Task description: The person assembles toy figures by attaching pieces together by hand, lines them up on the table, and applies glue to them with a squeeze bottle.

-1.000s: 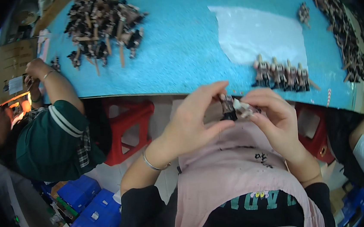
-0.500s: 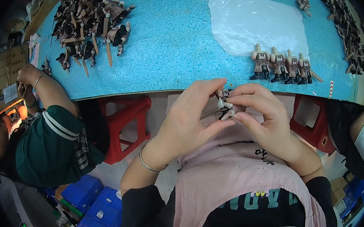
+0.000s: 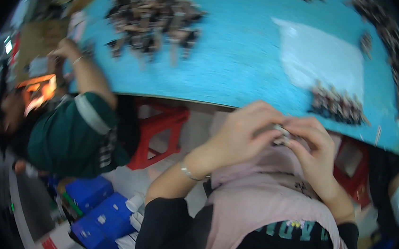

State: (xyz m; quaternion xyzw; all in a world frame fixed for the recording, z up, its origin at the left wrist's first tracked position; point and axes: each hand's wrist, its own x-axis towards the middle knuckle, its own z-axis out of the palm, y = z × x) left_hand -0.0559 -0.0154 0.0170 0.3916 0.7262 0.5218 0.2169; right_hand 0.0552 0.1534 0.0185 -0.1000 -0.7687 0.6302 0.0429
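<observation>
The left hand [image 3: 244, 132] and the right hand [image 3: 314, 144] both pinch one small toy [image 3: 281, 137]; a toy row [image 3: 335, 105] lies beyond them.

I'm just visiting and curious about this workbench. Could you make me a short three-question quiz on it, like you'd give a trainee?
1. What are the left hand and right hand doing?
2. True or false: the white sheet lies to the right of the big pile.
3. Which is nearest the right hand?
A) big pile
B) row of figures
C) green sleeve

Key:
1. Both hold one small item between their fingers; its details are blurred.
2. True.
3. B.
</observation>
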